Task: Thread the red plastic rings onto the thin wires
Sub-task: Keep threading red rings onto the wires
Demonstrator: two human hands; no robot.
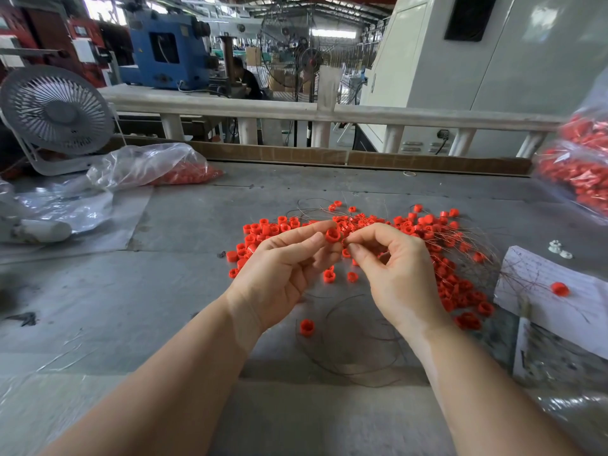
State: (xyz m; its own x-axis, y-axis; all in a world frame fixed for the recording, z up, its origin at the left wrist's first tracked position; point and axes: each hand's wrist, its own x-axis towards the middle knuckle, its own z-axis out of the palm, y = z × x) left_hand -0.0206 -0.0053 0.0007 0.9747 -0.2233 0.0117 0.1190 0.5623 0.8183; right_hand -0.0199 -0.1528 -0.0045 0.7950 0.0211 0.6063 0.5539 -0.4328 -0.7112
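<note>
counter (184, 291) carries all | ring pile (411, 225) at centre, wires (460, 238) across it | desk fan (56, 113) at 10 o'clock | bag of rings (154, 166) just right of fan | second bag (582, 166) at 2 o'clock | paper sheet (539, 284) at 3 o'clock, one ring (560, 288) on it | wire loop (348, 366) at 6 o'clock

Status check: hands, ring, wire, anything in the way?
Left hand pinches one red ring. Right hand pinches at the ring, wire too thin to confirm. Loose rings and wires clutter the table below.

Bare table (164, 291) lies left of the scattered rings (454, 284).
</note>
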